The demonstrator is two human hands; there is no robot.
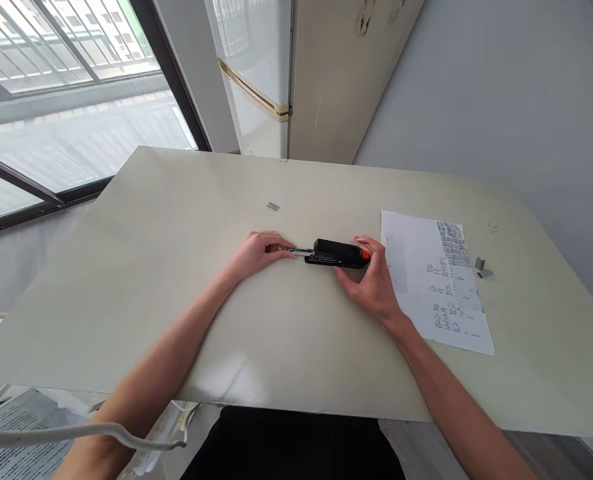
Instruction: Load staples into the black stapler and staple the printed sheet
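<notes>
A black stapler (337, 252) with a red part at its rear lies level over the middle of the table. My right hand (373, 287) grips its rear end, thumb on the near side and fingers on the far side. From the front of the stapler sticks out a thin metal slide (302, 252). The thumb and fingers of my left hand (257, 255) pinch the outer end of this slide. Whether staples sit inside is hidden. Beyond my left hand lies a short grey strip of staples (273, 206).
Printed white paper sheets (411, 267) lie right of the stapler, partly behind my right wrist. Two small grey pieces (482, 267), apparently staple strips, rest past them on the white table (176, 220). A refrigerator (261, 80) stands beyond the far edge. A pale cable (121, 432) crosses below my left arm.
</notes>
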